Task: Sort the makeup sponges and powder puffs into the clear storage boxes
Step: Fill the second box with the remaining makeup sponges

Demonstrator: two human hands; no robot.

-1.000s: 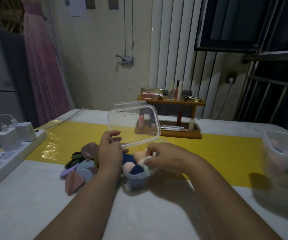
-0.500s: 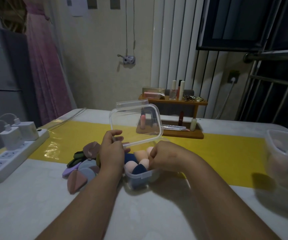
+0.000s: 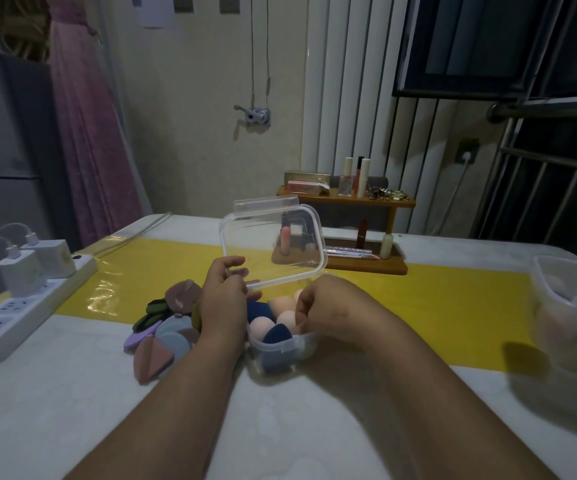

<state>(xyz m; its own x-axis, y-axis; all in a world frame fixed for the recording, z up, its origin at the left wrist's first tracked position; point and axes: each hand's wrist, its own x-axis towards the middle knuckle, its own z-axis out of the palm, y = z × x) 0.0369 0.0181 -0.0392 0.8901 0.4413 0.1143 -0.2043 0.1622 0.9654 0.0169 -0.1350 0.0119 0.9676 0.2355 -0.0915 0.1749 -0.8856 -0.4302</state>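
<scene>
A small clear storage box (image 3: 282, 348) stands on the table in front of me, filled with pink sponges (image 3: 261, 325) and navy sponges (image 3: 277, 332). Its clear lid (image 3: 273, 242) stands tilted up behind it. My left hand (image 3: 223, 303) pinches the lid's lower left edge. My right hand (image 3: 330, 310) lies over the box's right rim with its fingers curled down among the sponges; whether they grip one is hidden. A pile of flat powder puffs (image 3: 166, 329) in mauve, blue, lilac and dark green lies just left of the box.
A second clear box (image 3: 573, 299) with sponges stands at the right edge. A white power strip (image 3: 20, 308) with chargers lies at the left. A wooden cosmetics rack (image 3: 347, 202) stands behind, on a yellow runner (image 3: 453, 299).
My right hand, which held a pale sponge at the box's front right corner, has sunk lower into the box. The lid has stayed up in my left hand.
</scene>
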